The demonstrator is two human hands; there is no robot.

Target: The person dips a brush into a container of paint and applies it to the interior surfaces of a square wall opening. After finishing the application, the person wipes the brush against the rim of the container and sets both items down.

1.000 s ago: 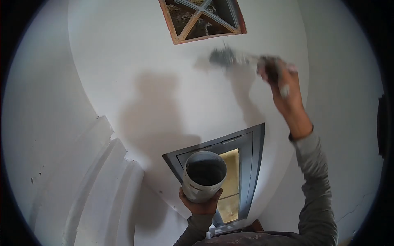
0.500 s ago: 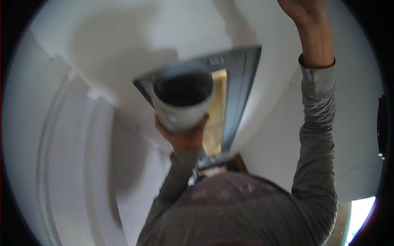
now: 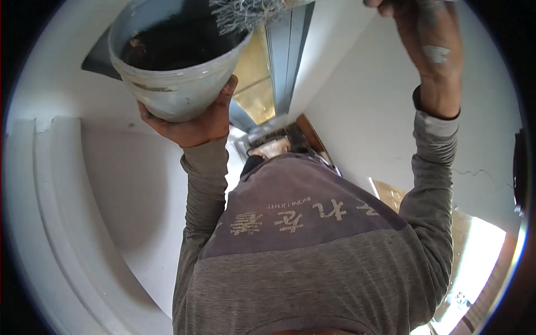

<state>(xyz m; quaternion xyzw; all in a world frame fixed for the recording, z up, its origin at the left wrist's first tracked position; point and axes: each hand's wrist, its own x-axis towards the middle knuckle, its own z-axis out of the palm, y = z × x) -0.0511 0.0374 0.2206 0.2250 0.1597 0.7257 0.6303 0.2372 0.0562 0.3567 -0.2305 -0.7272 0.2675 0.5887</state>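
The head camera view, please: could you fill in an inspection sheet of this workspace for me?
Surface: white plastered wall, with a thin crack at the right.
Job's things: grey bucket, dark inside, smeared outside; brush bristles over its rim.
Clutter: nothing seen.
Hands: left hand cups the bucket from below, fingers up its side; right hand, paint-spotted, raised at the top edge, its grip is cut off by the frame.
Cables: nothing seen.
Surroundings: grey door frame with a yellowish opening, white moulding at the left, bright floor at lower right.
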